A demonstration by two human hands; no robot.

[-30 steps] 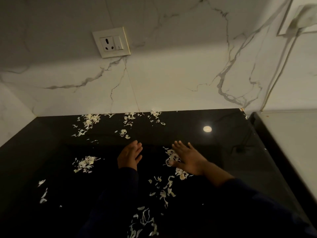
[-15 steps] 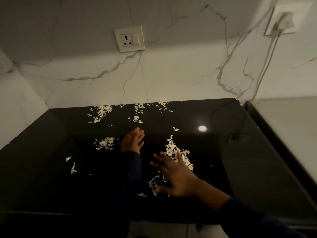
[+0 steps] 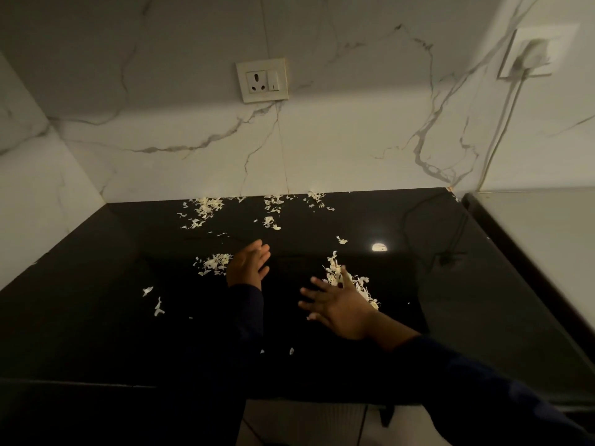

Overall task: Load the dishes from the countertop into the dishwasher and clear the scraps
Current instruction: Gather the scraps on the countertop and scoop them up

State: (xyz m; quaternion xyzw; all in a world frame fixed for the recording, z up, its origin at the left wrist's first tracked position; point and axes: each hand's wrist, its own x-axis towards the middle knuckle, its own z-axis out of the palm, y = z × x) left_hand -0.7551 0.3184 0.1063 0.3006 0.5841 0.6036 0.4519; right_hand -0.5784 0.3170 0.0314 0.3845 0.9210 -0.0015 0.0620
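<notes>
Pale vegetable scraps lie scattered on a glossy black countertop. One pile of scraps sits just beyond and under my right hand, which lies flat with fingers spread. Another small pile of scraps lies beside my left hand, whose fingers are loosely together and slightly cupped, resting on edge on the counter. More scraps lie along the back wall, and a few loose bits lie at the left. No dishes are in view.
A marble wall with a socket stands behind the counter. A second socket with a plug and cable is at the upper right. A pale appliance top borders the counter's right side. The front edge is near my body.
My right hand has swept from the middle of the counter toward me and left, dragging scraps into a pile. The left hand stayed roughly in place. The camera tilted up and back.
</notes>
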